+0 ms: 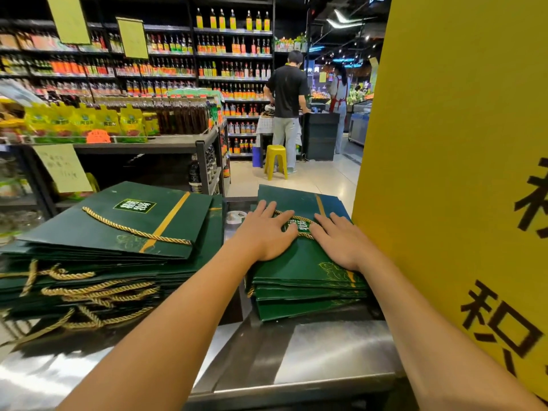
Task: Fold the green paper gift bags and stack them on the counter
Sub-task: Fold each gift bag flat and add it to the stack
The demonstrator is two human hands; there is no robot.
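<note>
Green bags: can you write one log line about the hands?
step: flattening small stack | left hand: flat on it | right hand: flat on it | big stack: untouched, at left | surface: steel counter

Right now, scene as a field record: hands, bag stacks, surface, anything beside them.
right stack: folded green bags, fairly neat
left pile: green bags, larger, fanned out, gold rope handles showing
left hand: flat, pressing top of the right stack
right hand: flat, pressing the same top bag
counter: steel, bears both
yellow sign: upright, right of the stack
</note>
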